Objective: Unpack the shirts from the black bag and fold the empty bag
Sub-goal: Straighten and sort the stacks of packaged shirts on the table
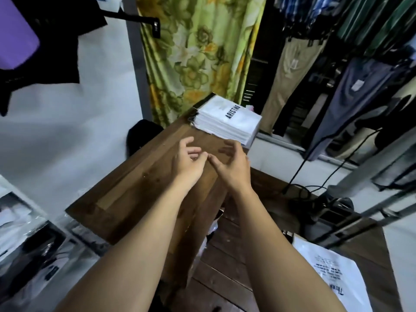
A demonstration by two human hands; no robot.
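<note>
**Shirts stacked on tabletop; black bag not positively located**

Progress: A neat stack of packed white shirts, the top packet printed "ARISTINO", sits at the far end of the wooden tabletop, right of centre of the frame. On that evidence, the unpacking looks largely or wholly done. No bag lies on the tabletop, folded or unfolded, so the folding step is judged outstanding.

Hands: The left hand and right hand hover side by side over the middle of the tabletop, near the stack but clear of it. The fingers of both are loosely spread and slightly curled, with nothing visibly held. The nearest fingertips of the two hands almost meet.

Location of the bag: A dark rounded shape shows beyond the tabletop's left edge, centre left of the frame. It may be the black bag, but it is mostly hidden and I cannot confirm this.

Obscured: More clear-wrapped packets at lower left are blurred, so their contents and count are uncertain. A white printed bag at lower right is partly covered by the forearm. Whether any shirts remain unpacked cannot be established.
</note>
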